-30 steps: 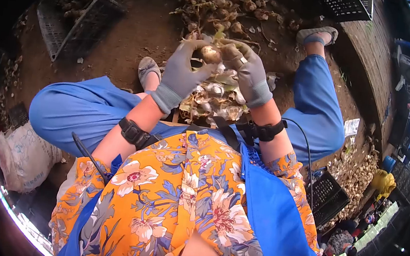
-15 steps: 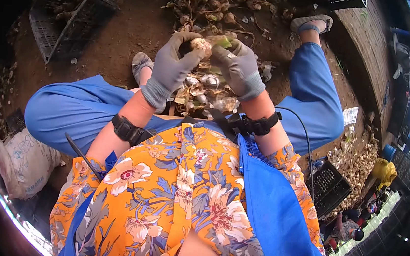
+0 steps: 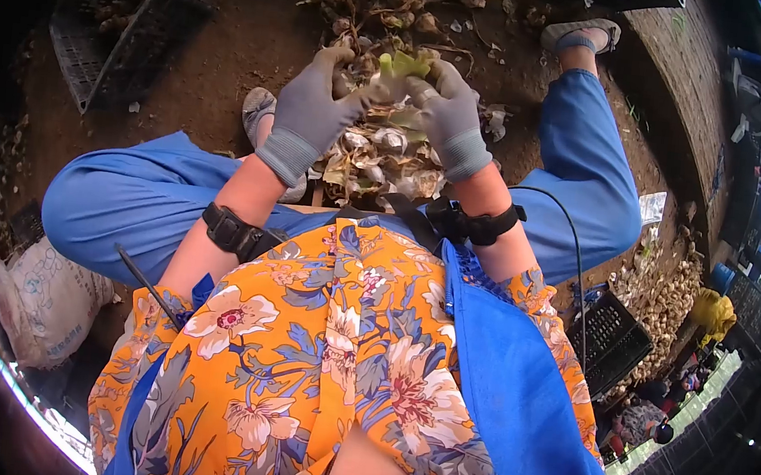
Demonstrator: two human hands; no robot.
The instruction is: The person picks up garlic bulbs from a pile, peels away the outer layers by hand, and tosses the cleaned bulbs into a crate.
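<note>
My left hand (image 3: 308, 111), in a grey glove, is closed with its fingertips blurred. What it grips is too smeared to name. My right hand (image 3: 451, 121), also gloved, is closed at the end of a pale green stalk (image 3: 402, 66) that lies between the hands. Below them, white and brown papery peelings (image 3: 390, 142) lie in a heap between my legs. Just beyond the hands is a pile of garlic bulbs with dry stalks (image 3: 385, 4).
A black crate (image 3: 126, 21) stands at upper left, with a white sack (image 3: 49, 302) at lower left. On the right are another black crate (image 3: 613, 342), many scattered bulbs (image 3: 667, 311), a yellow bag (image 3: 712, 315) and a crouching person (image 3: 639, 423). A wooden board edge runs along the upper right.
The pale bulb that showed at my left fingertips can no longer be made out. Both hands are slightly farther apart, and the green stalk has shifted a little up and left.
</note>
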